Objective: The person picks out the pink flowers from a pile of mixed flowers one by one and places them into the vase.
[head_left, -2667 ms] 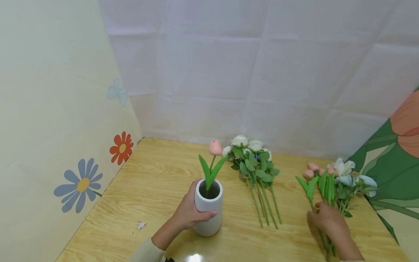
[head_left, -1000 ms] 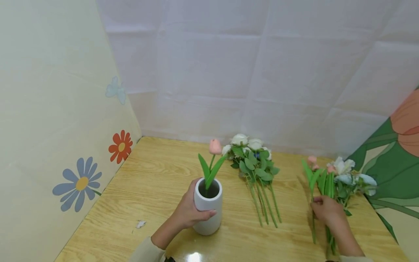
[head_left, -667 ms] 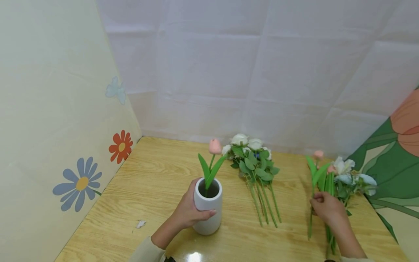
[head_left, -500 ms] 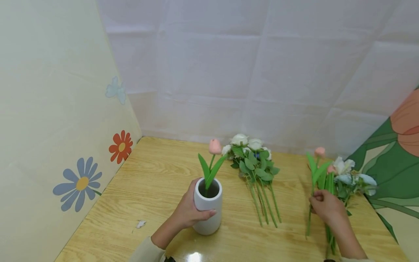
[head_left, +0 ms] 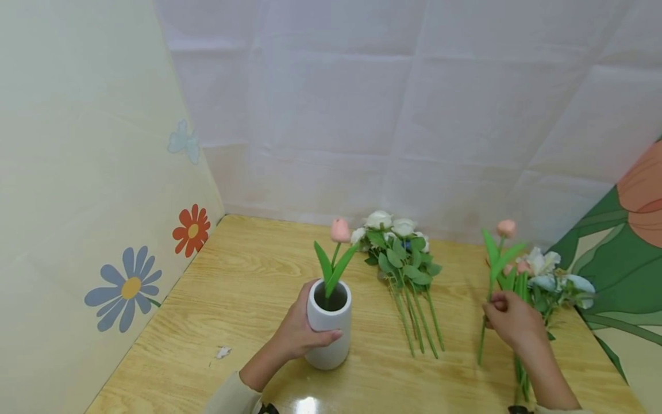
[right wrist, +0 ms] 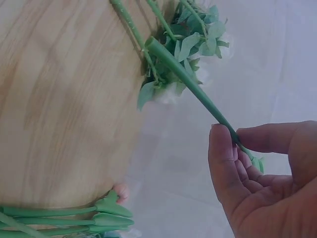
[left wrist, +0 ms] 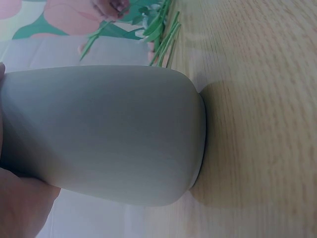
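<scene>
A white vase (head_left: 328, 339) stands on the wooden table, and my left hand (head_left: 305, 330) grips it round the side, thumb across its front. One pink tulip (head_left: 339, 231) with two green leaves rises out of the vase's mouth. At the right, my right hand (head_left: 512, 319) pinches the stem of another pink tulip (head_left: 505, 229) between thumb and forefinger. This tulip is upright with a slight tilt, its stem end pointing down. In the right wrist view the green stem (right wrist: 193, 89) passes between the fingertips, and its lower end hangs free of the table.
White roses (head_left: 400, 253) with leafy stems lie at the back middle of the table (head_left: 248, 276). More tulips (head_left: 521, 287) and white and pale blue flowers (head_left: 564, 282) lie at the right, beneath and beyond my right hand. A white cloth wall (head_left: 320, 132) closes off the back.
My right hand has drawn one tulip up from the flowers at the right, raising it and shifting it slightly left. The left hand and the vase have stayed in place.
</scene>
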{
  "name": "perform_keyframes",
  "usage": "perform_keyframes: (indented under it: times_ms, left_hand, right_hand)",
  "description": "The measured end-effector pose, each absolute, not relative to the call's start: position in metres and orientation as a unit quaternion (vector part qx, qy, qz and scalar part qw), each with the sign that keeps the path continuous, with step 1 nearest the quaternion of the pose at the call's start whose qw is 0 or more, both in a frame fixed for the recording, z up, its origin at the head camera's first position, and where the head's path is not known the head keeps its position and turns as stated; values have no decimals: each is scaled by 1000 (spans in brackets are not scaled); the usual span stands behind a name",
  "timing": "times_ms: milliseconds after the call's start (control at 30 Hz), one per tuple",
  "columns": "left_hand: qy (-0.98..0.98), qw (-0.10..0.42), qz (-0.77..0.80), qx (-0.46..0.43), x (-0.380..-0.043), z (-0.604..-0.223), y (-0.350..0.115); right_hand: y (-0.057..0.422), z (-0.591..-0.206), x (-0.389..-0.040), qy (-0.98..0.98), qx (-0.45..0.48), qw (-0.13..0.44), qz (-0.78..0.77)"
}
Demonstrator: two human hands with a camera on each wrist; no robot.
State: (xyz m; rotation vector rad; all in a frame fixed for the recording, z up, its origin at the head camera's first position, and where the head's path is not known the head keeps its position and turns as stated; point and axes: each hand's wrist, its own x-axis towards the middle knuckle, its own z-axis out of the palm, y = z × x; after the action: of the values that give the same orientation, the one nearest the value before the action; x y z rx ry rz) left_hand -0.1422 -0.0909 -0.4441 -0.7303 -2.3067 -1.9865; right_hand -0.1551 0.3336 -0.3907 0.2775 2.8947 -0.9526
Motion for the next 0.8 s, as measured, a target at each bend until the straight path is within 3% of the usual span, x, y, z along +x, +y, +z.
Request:
perform_keyframes:
  times_ms: [800]
  left_hand:
    - [-733, 6, -636, -242, -143, -445, -91]
  right_hand:
    - [297, -370, -143, 944, 58, -22, -324]
